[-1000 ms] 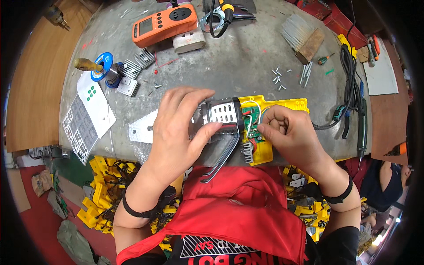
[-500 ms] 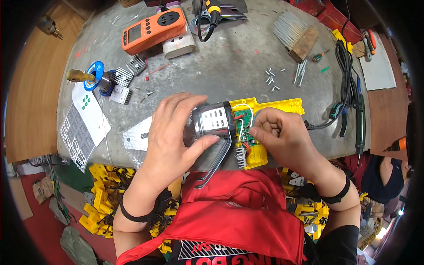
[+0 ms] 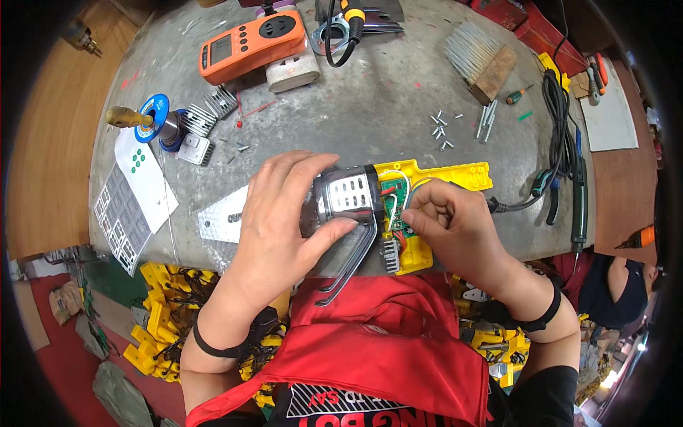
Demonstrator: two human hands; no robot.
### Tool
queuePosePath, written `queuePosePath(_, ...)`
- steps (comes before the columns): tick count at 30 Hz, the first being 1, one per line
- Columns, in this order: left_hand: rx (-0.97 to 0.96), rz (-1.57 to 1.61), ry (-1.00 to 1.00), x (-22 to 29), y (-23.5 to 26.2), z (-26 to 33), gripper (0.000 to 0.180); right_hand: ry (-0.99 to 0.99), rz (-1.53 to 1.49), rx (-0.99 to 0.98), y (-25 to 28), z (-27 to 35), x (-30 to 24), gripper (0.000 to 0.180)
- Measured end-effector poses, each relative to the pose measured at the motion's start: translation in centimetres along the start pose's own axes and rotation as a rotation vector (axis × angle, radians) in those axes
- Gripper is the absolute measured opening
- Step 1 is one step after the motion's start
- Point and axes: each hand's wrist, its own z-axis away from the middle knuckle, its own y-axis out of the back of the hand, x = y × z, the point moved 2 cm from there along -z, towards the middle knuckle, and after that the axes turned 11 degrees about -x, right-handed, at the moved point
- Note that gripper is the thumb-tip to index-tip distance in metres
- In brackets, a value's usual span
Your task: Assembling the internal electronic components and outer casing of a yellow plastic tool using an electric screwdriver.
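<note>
Head view: near the centre, on the grey bench (image 3: 341, 117), a silver-sleeved barrel (image 3: 348, 193), with an open yellow casing (image 3: 455, 174) at its three o'clock end. Inside the casing, a green circuit board (image 3: 398, 186), crossed by white and red wires; towards six o'clock of the board, a finned heat sink (image 3: 390, 256); reaching from the barrel towards seven o'clock, bent metal rods (image 3: 347, 267). Hardly differs from a second ago: only a slight slide of bench and all towards seven or eight o'clock, probably from a turn of the head, with no visible change in wiring or hold. Suggests, as a judgement, steady close work at the board rather than a change of step. At nine o'clock of the barrel, the left hand (image 3: 279, 210), arched over and grasping, thumb along the near side, forefinger towards the far side. At three o'clock of the board, the right hand (image 3: 455, 220), fingers curled inward, thumb and forefinger close together at the board's edge; impossible to make out whether pinching a wire. Farther out, loose screws (image 3: 441, 129) at one o'clock, a soldering iron (image 3: 579, 192) at three, a solder spool (image 3: 171, 132) at ten, an orange meter (image 3: 226, 67) between ten and eleven.
</note>
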Motion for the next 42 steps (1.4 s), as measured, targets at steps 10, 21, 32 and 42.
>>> queuePosePath(10, 0.002, 0.084, -0.046, 0.5, 0.4, -0.4, 0.044, 0.044, 0.005, 0.094, -1.1, 0.6, 0.6, 0.009)
queuePosePath(21, -0.243, 0.062, -0.207, 2.8, -1.7, -6.2, 0.009, 0.298, 0.12, 0.296, 0.8, 4.9, 1.3, 0.017)
queuePosePath(32, -0.198, 0.183, -0.108, 2.5, 1.1, -5.1, 0.036, -0.518, 1.011, 0.771, 24.7, 19.6, 23.1, 0.061)
queuePosePath(42, -0.195, -0.229, -0.015, 1.1, 0.2, 0.0, 0.089, -0.484, 0.148, 0.781, 27.3, 19.8, 21.4, 0.047)
